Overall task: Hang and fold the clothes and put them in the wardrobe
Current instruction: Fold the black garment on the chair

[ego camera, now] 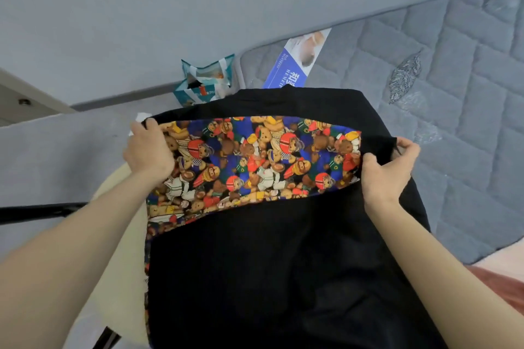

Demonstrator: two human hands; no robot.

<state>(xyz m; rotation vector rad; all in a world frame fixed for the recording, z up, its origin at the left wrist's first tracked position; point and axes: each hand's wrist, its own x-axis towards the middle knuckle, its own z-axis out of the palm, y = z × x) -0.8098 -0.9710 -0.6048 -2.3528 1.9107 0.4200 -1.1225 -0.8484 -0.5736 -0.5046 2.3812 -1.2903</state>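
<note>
A black garment (283,263) with a bright band printed with teddy bears (255,161) hangs stretched out in front of me, filling the middle and bottom of the head view. My left hand (149,150) grips its left edge beside the printed band. My right hand (388,167) pinches the black cloth at the right edge of the band. Both arms reach forward at about the same height. The wardrobe is not in sight.
A grey quilted mattress (467,93) lies to the right, with a blue leaflet (297,62) and a small patterned cloth (405,76) on it. A teal paper bag (204,79) stands by the grey wall. A cream round seat (119,235) and black bars are below left.
</note>
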